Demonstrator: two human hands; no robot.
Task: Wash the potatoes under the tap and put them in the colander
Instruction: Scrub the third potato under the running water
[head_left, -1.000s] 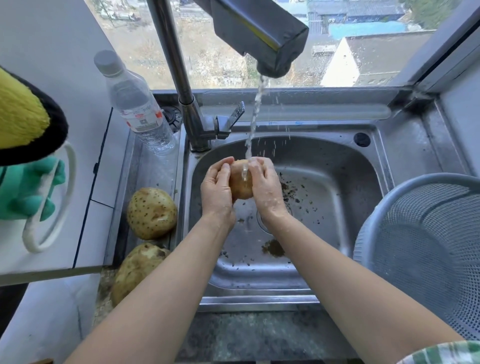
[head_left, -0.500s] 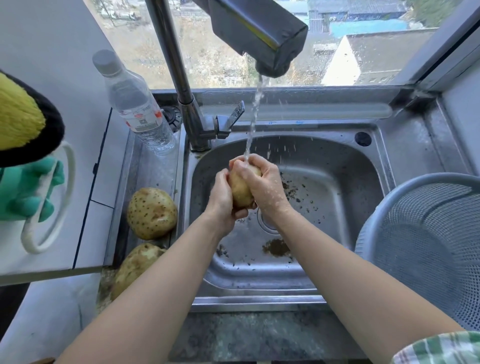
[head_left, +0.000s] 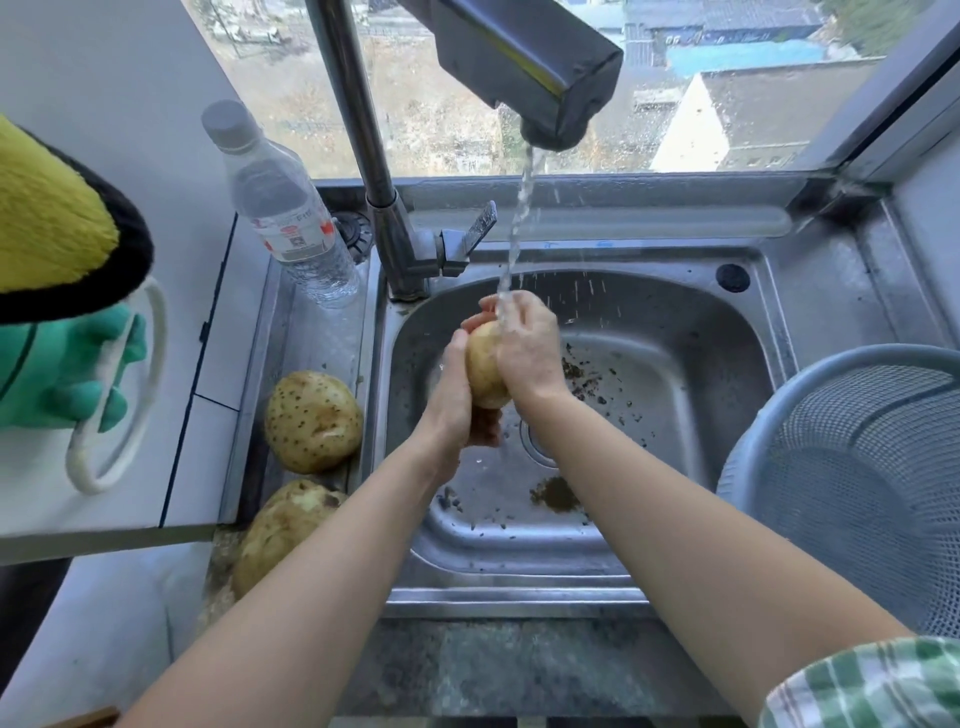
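Note:
Over the steel sink (head_left: 675, 322) both hands hold one pale potato (head_left: 482, 366) under the running water from the tap (head_left: 540, 67). My left hand (head_left: 460, 400) cups it from below and the left, my right hand (head_left: 527, 348) wraps over its top and right side. The stream lands on my right hand's fingers. Two dirty speckled potatoes (head_left: 311, 421) (head_left: 280, 530) lie on the ledge left of the sink. A grey mesh colander (head_left: 862, 467) stands at the right with nothing visible inside.
A clear water bottle (head_left: 285, 213) stands behind the left ledge next to the tap's base and lever (head_left: 478, 228). Dirt specks and a clump lie round the drain (head_left: 556, 493). A green glove and yellow mitt (head_left: 57, 291) hang on the left wall.
My hands have turned the potato under the stream; the left hand slid lower beneath it and the right hand moved over its top.

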